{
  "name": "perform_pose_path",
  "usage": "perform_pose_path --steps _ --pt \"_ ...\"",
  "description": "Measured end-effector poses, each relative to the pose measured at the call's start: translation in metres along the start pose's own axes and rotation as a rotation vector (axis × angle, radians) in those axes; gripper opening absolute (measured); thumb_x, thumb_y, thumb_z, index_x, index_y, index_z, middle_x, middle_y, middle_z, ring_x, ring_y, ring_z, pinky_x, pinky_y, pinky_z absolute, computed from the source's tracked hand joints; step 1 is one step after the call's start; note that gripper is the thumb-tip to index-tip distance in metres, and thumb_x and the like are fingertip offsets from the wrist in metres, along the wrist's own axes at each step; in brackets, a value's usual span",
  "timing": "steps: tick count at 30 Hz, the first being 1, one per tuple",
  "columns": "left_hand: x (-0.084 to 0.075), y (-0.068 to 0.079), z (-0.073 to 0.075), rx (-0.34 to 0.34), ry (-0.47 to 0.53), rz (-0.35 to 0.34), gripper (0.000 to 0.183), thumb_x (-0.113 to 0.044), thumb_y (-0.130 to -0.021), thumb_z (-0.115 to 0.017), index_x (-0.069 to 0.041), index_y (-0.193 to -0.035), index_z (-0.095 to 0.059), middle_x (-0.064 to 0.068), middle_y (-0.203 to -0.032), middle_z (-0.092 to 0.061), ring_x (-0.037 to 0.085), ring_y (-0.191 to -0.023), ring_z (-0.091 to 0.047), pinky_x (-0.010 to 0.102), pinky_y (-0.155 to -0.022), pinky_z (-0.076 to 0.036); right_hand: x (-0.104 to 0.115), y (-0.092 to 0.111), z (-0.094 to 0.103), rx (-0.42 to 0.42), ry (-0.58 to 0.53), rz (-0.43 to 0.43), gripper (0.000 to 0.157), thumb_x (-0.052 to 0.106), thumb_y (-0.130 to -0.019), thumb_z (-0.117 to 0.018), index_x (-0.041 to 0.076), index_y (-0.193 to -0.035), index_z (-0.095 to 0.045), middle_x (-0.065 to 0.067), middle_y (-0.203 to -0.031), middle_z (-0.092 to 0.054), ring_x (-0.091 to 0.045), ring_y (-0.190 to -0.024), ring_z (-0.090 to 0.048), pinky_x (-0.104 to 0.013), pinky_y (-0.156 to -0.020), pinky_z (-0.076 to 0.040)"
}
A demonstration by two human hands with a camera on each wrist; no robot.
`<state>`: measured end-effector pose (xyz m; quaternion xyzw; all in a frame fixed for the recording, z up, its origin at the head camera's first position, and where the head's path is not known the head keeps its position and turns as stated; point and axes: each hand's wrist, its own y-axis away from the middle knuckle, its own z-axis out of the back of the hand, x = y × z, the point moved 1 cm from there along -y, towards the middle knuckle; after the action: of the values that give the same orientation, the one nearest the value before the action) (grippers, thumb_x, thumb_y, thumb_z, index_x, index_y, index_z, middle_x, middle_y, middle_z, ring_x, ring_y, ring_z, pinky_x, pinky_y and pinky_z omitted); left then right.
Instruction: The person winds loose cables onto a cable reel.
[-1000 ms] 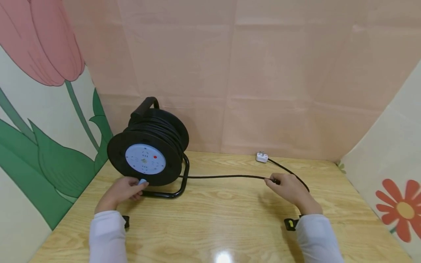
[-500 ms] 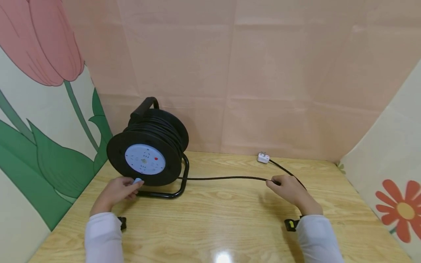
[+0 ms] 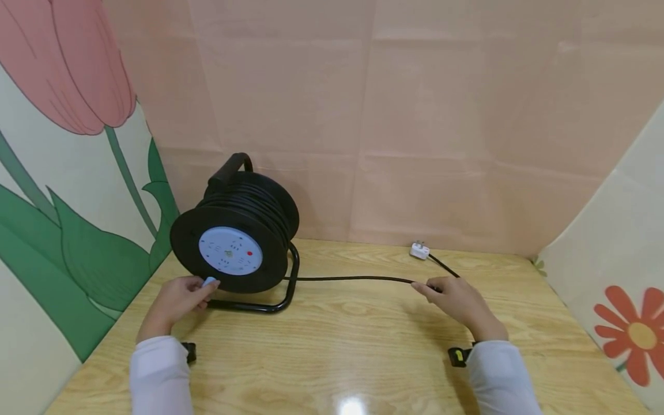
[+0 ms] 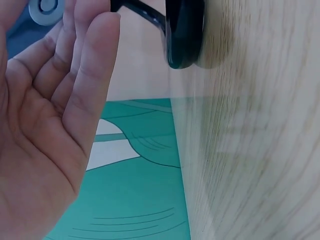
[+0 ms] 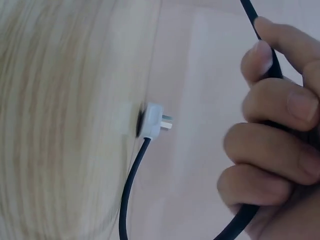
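Note:
A black cable reel point(image 3: 187, 242) with a pale blue socket panel point(image 3: 230, 250) stands on the table at the left. My left hand point(image 3: 173, 302) pinches a small light blue knob point(image 3: 208, 281) at the reel's lower front edge. In the left wrist view the fingers point(image 4: 95, 65) hide most of what they hold. From the reel a black cable point(image 3: 353, 278) runs right to my right hand point(image 3: 461, 300). That hand's fingers curl round the cable in the right wrist view. Beyond it lies the white plug point(image 3: 419, 250), its metal prongs showing.
The reel rests on a black tube frame point(image 3: 259, 309) and has a carrying handle point(image 3: 228, 170) on top. A pinkish sheet point(image 3: 425, 115) covers the back wall close behind the plug. Side panels with printed flowers flank the wooden table point(image 3: 321, 351).
My left hand has moved slightly left with the knob, and the reel's face has turned a little clockwise. The plug has slid slightly right; its cable loop behind my right hand looks shorter.

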<state>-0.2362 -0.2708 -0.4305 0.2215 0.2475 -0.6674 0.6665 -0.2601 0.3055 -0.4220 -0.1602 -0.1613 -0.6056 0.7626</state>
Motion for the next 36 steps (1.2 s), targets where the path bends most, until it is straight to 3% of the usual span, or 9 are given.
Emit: perform_pose_path --steps 4,8,13,16,21,25,29,31,36 --pt "0.002 0.002 0.001 -0.020 -0.009 0.009 0.052 -0.058 -0.094 -0.061 -0.008 -0.086 -0.069 -0.002 -0.073 -0.068 0.014 -0.073 -0.064 0.035 -0.072 -0.050 0.001 0.001 0.001 0.041 -0.082 0.004 0.052 0.056 -0.102 -0.048 0.010 -0.081 -0.062 0.001 -0.062 -0.042 -0.014 -0.055 -0.034 -0.032 -0.054 -0.034" --pt "0.003 0.003 0.003 -0.049 0.006 0.016 0.054 -0.060 -0.094 -0.061 -0.007 -0.084 -0.070 -0.002 -0.073 -0.069 0.015 -0.073 -0.064 0.034 -0.070 -0.049 0.006 0.002 0.005 0.063 -0.118 0.023 0.047 0.050 -0.105 -0.047 0.008 -0.091 -0.064 -0.003 -0.066 -0.045 -0.017 -0.058 -0.036 -0.035 -0.055 -0.035" --pt "0.005 0.005 0.005 -0.090 0.025 0.012 0.056 -0.060 -0.094 -0.060 -0.007 -0.083 -0.071 -0.002 -0.072 -0.068 0.016 -0.073 -0.063 0.034 -0.069 -0.046 0.004 0.001 0.004 0.032 -0.023 -0.024 0.058 0.065 -0.100 -0.043 0.013 -0.086 -0.064 -0.003 -0.072 -0.053 -0.017 -0.059 -0.040 -0.035 -0.054 -0.035" --pt "0.005 0.006 0.006 -0.108 0.040 0.012 0.056 -0.060 -0.094 -0.060 -0.006 -0.084 -0.071 -0.002 -0.073 -0.069 0.016 -0.073 -0.062 0.033 -0.068 -0.046 0.000 0.002 0.002 0.029 0.002 -0.063 0.062 0.070 -0.096 -0.042 0.013 -0.079 -0.059 0.000 -0.070 -0.051 -0.016 -0.058 -0.038 -0.034 -0.053 -0.033" --pt "0.007 0.007 0.007 -0.143 0.074 0.020 0.057 -0.059 -0.094 -0.061 -0.004 -0.087 -0.072 0.001 -0.075 -0.070 0.019 -0.075 -0.063 0.033 -0.066 -0.047 -0.002 0.000 -0.003 0.038 -0.094 0.004 0.049 0.052 -0.104 -0.047 0.010 -0.083 -0.059 0.001 -0.061 -0.037 -0.015 -0.055 -0.032 -0.033 -0.054 -0.032" --pt "0.008 0.008 0.009 -0.179 0.124 0.038 0.057 -0.059 -0.093 -0.062 -0.002 -0.091 -0.072 0.004 -0.080 -0.071 0.021 -0.077 -0.063 0.032 -0.066 -0.047 0.000 -0.001 -0.004 0.050 -0.127 0.033 0.040 0.043 -0.107 -0.045 0.009 -0.100 -0.065 -0.003 -0.068 -0.049 -0.018 -0.056 -0.042 -0.035 -0.055 -0.040" --pt "0.007 0.009 0.011 -0.213 0.153 0.047 0.057 -0.058 -0.093 -0.062 -0.002 -0.096 -0.071 0.005 -0.083 -0.071 0.021 -0.079 -0.064 0.031 -0.067 -0.048 0.002 -0.002 -0.004 0.055 -0.105 0.058 0.044 0.048 -0.106 -0.044 0.011 -0.109 -0.068 -0.008 -0.084 -0.064 -0.020 -0.064 -0.055 -0.037 -0.059 -0.046" --pt "0.006 0.010 0.012 -0.227 0.166 0.049 0.058 -0.058 -0.093 -0.063 -0.001 -0.097 -0.071 0.005 -0.084 -0.071 0.023 -0.080 -0.066 0.030 -0.068 -0.049 0.002 -0.002 -0.005 0.031 -0.078 0.068 0.045 0.051 -0.105 -0.045 0.014 -0.104 -0.070 -0.005 -0.091 -0.067 -0.018 -0.069 -0.057 -0.037 -0.060 -0.045" --pt "0.004 0.011 0.015 -0.272 0.186 0.058 0.059 -0.059 -0.093 -0.062 -0.002 -0.101 -0.071 0.005 -0.085 -0.073 0.022 -0.080 -0.069 0.027 -0.070 -0.050 0.002 -0.002 -0.007 0.010 -0.081 0.037 0.052 0.059 -0.101 -0.048 0.012 -0.083 -0.063 0.003 -0.066 -0.047 -0.014 -0.057 -0.037 -0.033 -0.054 -0.035"
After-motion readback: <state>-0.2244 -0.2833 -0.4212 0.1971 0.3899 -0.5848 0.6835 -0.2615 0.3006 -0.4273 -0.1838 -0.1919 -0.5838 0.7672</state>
